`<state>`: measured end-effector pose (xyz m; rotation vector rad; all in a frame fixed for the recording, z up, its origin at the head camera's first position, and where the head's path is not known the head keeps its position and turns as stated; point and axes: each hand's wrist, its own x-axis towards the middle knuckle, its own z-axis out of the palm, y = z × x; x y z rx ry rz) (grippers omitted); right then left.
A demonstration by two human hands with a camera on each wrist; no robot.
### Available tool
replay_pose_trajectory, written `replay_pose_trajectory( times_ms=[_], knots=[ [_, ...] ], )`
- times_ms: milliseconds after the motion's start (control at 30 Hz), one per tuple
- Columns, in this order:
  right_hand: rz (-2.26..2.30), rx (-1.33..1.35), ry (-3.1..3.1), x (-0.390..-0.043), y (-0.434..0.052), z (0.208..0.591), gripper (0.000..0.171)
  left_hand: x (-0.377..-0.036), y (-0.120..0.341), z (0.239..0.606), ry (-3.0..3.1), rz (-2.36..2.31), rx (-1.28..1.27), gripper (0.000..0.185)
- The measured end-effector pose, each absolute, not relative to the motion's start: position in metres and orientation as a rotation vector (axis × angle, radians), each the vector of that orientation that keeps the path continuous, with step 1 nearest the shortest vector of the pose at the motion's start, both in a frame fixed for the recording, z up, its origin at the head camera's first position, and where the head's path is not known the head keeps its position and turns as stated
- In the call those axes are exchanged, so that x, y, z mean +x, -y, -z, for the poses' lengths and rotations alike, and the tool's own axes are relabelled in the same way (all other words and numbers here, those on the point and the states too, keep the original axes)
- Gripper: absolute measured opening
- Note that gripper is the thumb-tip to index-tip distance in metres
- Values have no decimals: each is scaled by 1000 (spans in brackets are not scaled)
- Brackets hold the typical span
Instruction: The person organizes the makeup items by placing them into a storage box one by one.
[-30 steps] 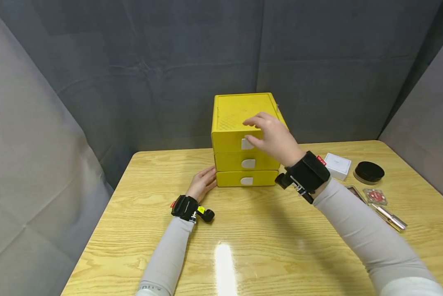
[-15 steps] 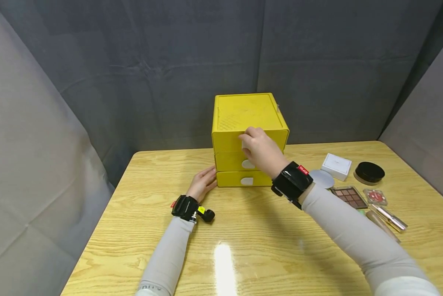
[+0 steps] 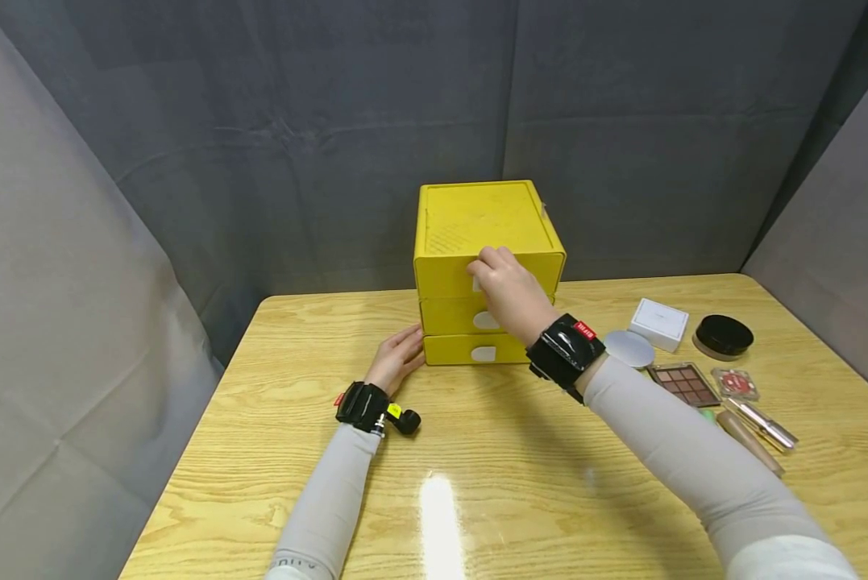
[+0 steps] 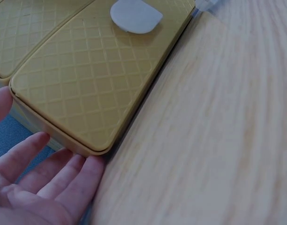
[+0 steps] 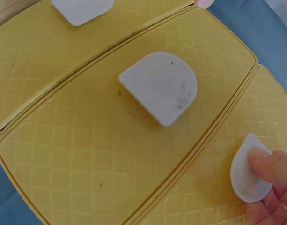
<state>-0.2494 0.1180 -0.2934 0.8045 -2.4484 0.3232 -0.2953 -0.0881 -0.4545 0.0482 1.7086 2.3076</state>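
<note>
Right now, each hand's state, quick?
Left hand: open, touching the side of the yellow drawer unit.
Right hand: holding the white handle of the top drawer.

In the head view, the right hand [image 3: 509,290] hides most of the top handle [image 5: 243,176]. At 4 o'clock, the right sleeve [image 3: 680,447] partly covers a green item [image 3: 708,415] too small to identify. The left wrist view's edge cuts the left hand [image 4: 45,190] at 8 o'clock.
</note>
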Motion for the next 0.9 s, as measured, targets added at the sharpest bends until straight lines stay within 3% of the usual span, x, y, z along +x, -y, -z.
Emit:
replay_pose_trajectory(
  times_ms=[367,900],
  knots=[
    [-286,792,2509,-239,-117,289,25,-296,89,455,-1708,-2307,58,50],
    [-274,905,2433,-198,-118,288,23,-299,88,457,-1701,-2322,19,54]
  ],
)
